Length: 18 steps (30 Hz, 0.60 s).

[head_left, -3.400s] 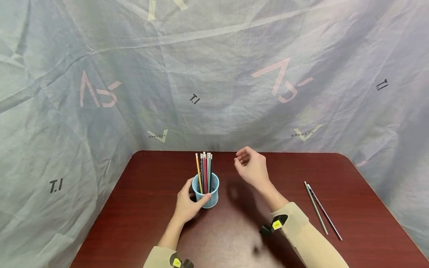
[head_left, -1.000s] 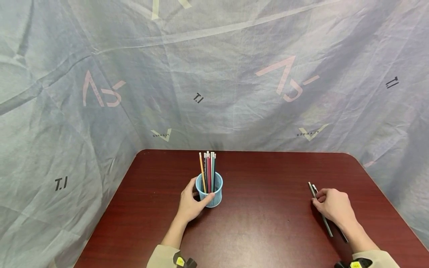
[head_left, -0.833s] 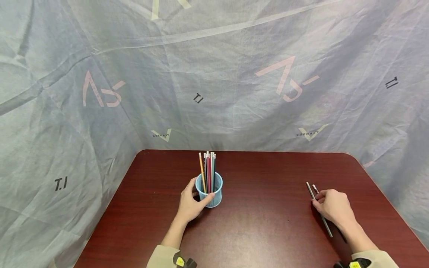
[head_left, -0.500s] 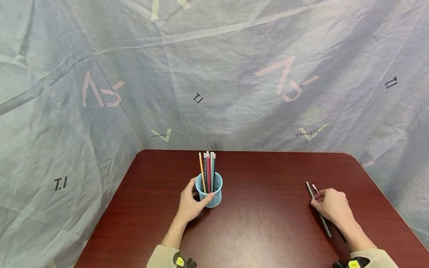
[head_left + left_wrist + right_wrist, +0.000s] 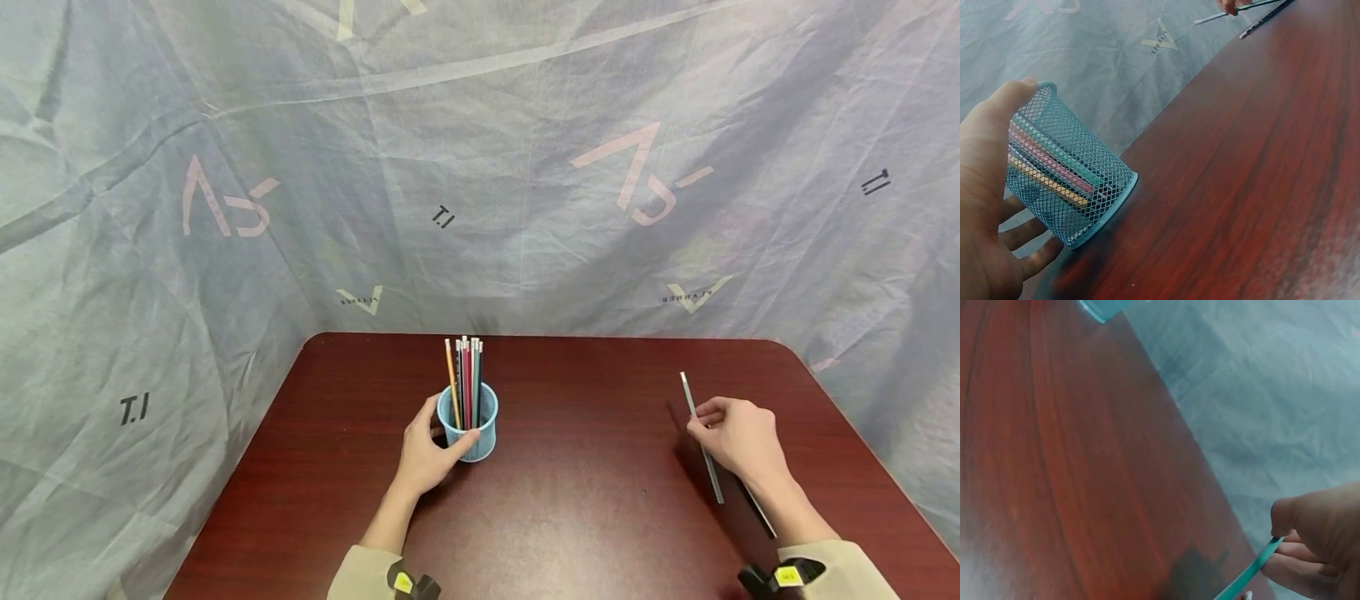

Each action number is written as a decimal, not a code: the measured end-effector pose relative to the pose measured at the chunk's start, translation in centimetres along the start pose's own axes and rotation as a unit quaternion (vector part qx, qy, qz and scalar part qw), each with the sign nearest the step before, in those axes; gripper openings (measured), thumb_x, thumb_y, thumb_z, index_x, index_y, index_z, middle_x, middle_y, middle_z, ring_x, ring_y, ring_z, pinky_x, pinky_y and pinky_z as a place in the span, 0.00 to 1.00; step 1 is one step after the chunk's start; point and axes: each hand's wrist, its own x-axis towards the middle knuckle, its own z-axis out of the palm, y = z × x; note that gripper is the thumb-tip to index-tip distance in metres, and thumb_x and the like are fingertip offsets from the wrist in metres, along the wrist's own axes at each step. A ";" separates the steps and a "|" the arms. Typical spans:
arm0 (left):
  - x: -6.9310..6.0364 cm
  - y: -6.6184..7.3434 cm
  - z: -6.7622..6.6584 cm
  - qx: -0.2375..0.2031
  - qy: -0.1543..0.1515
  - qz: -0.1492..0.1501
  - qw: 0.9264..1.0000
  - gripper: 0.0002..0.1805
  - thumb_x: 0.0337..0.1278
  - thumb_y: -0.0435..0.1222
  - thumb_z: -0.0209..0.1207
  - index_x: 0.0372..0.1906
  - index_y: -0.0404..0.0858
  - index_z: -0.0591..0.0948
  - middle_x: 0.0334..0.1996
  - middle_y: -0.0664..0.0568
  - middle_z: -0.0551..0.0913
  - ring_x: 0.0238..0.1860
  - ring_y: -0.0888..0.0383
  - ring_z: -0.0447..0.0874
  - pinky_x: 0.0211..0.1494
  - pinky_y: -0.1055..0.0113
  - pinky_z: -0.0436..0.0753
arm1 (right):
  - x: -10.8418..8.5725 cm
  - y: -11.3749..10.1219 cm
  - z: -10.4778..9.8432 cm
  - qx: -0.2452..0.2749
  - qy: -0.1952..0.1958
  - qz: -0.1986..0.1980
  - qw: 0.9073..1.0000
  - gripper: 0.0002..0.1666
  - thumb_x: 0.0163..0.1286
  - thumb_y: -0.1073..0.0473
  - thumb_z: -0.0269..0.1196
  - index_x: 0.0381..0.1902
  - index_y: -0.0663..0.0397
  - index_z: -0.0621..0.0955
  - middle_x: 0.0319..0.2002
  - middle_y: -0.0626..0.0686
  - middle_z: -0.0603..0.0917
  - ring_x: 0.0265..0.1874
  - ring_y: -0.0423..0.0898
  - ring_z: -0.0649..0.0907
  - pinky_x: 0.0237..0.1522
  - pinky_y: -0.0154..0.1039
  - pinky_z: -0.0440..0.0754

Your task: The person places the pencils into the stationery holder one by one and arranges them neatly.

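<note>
My left hand [image 5: 422, 460] is curled round the light-blue mesh pencil cup [image 5: 478, 447], thumb at the near side of its rim. Several pencils [image 5: 467, 383] stand in the cup with their eraser ends up, among them a yellow, a red and a green one. Over at the right, my right hand [image 5: 741, 442] pinches a green pencil [image 5: 1250, 569] between thumb and fingers. That pencil is tilted and held off the table, its shadow apart from it. A dark pencil [image 5: 759, 510] lies on the table, partly hidden under the right hand and wrist.
The dark red wooden table [image 5: 570, 500] has rounded far corners. Grey printed fabric [image 5: 480, 208] hangs just behind its far edge and along both sides. A wrist camera [image 5: 783, 577] is strapped on each forearm.
My right hand went from beside the cup to the two pencils at the right, took the green one, and has now raised it slightly. The left hand keeps hold of the cup.
</note>
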 end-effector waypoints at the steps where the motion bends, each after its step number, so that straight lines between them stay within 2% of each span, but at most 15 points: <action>1: 0.0 0.0 0.0 0.000 0.000 0.000 1.000 0.40 0.56 0.43 0.78 0.73 0.43 0.75 0.58 0.47 0.87 0.57 0.49 0.86 0.57 0.56 0.89 | 0.2 -0.3 -0.1 0.006 0.006 0.001 1.000 0.04 0.57 0.61 0.71 0.30 0.56 0.89 0.23 0.50 0.90 0.21 0.42 0.86 0.34 0.51 0.81; 3: 0.0 0.1 -0.1 0.001 0.001 0.001 1.000 0.40 0.56 0.43 0.78 0.73 0.42 0.75 0.57 0.46 0.87 0.57 0.49 0.86 0.58 0.56 0.89 | 0.6 -0.9 -0.4 0.018 0.016 0.005 1.000 0.04 0.58 0.60 0.72 0.31 0.54 0.90 0.24 0.50 0.91 0.21 0.39 0.87 0.39 0.54 0.80; 5: 0.0 0.1 -0.1 0.001 0.001 0.000 1.000 0.40 0.56 0.43 0.78 0.73 0.42 0.75 0.57 0.46 0.87 0.57 0.49 0.87 0.58 0.56 0.89 | 1.0 -1.6 -0.7 0.031 0.023 0.008 0.999 0.04 0.60 0.60 0.72 0.33 0.53 0.90 0.26 0.51 0.92 0.22 0.34 0.86 0.41 0.53 0.78; 10: -0.1 0.0 0.0 -0.001 0.001 -0.003 1.000 0.39 0.56 0.43 0.78 0.73 0.44 0.76 0.58 0.48 0.86 0.57 0.50 0.87 0.57 0.57 0.89 | 1.8 -3.1 -1.3 0.064 0.043 0.015 0.997 0.08 0.64 0.56 0.74 0.40 0.52 0.92 0.31 0.52 0.94 0.23 0.12 0.77 0.39 0.37 0.74; 12: -0.1 -0.1 0.0 -0.002 0.001 -0.001 1.000 0.39 0.56 0.42 0.78 0.73 0.45 0.76 0.58 0.49 0.86 0.57 0.50 0.87 0.57 0.56 0.89 | 2.1 -3.6 -1.4 0.076 0.051 0.017 0.996 0.10 0.64 0.56 0.73 0.43 0.52 0.92 0.32 0.53 0.94 0.24 0.07 0.74 0.38 0.31 0.72; 15: 0.0 0.0 0.0 -0.002 0.001 0.000 1.000 0.39 0.56 0.43 0.78 0.73 0.46 0.76 0.58 0.49 0.86 0.56 0.50 0.87 0.57 0.56 0.89 | 2.6 -4.5 -1.4 0.100 0.062 0.013 0.993 0.13 0.65 0.58 0.73 0.47 0.53 0.91 0.34 0.55 0.94 0.26 0.06 0.73 0.36 0.23 0.72; 18: 0.0 0.1 -0.1 -0.002 0.002 -0.001 1.000 0.39 0.56 0.43 0.78 0.73 0.46 0.76 0.58 0.49 0.86 0.56 0.50 0.87 0.57 0.56 0.89 | 3.1 -5.6 -1.2 0.129 0.067 0.004 0.989 0.13 0.65 0.59 0.74 0.48 0.53 0.91 0.34 0.56 0.94 0.26 0.09 0.77 0.32 0.18 0.74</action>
